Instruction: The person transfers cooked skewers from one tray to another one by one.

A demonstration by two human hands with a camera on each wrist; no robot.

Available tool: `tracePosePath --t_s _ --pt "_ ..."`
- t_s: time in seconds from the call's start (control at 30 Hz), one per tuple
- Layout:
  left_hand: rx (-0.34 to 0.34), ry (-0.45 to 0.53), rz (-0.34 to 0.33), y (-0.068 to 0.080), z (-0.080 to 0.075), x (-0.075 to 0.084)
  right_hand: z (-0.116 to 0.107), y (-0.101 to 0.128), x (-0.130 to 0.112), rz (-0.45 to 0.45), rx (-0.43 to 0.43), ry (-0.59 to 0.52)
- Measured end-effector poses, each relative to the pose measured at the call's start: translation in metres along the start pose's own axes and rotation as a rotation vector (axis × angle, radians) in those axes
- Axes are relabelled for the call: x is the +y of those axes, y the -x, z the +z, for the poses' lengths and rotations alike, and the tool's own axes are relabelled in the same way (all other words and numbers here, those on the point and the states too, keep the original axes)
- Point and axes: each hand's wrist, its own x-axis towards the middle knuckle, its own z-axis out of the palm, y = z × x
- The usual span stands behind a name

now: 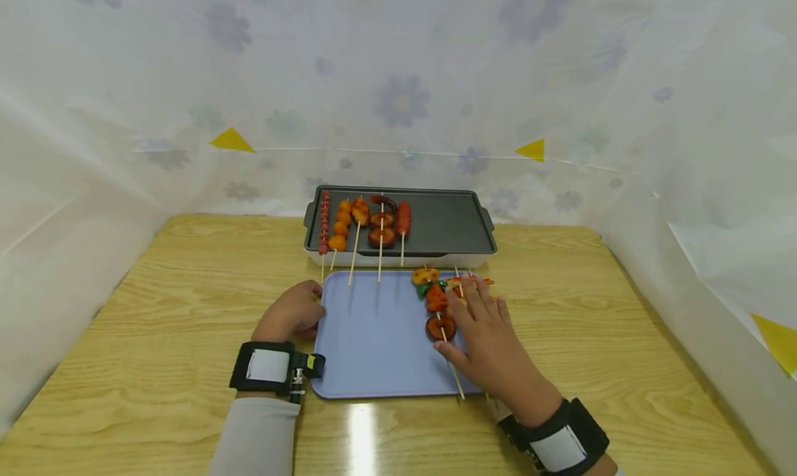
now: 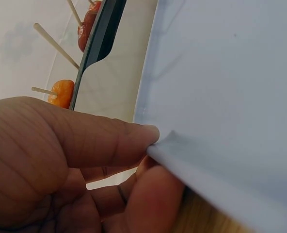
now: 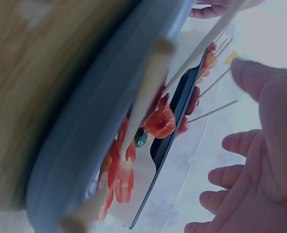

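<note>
Skewers point(image 1: 443, 308) lying at the right of the lavender tray point(image 1: 373, 337) are best gathered by their sticks under the flat, unclenched right hand point(image 1: 486, 337) while the tray's left rim is pinched steady by the left hand point(image 1: 292, 313).

Glossy grained wooden table point(image 1: 187, 310), smooth matt lavender plastic tray point(image 1: 373, 351), dark matt metal griddle point(image 1: 445, 220)
</note>
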Motion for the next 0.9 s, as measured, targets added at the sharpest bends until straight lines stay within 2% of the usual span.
tracePosePath --t_s 0.13,0.4,0.9 --pt "-0.002 -0.007 0.001 0.0 0.0 0.0 0.0 0.0 0.002 0.02 -0.023 0.018" --pt "-0.005 -0.005 -0.013 -0.002 -0.001 -0.001 -0.001 -0.003 0.007 0.016 -0.008 0.068" --pt "-0.001 -0.019 -0.008 0.001 0.0 0.001 -0.012 -0.017 0.02 0.006 0.045 0.064"
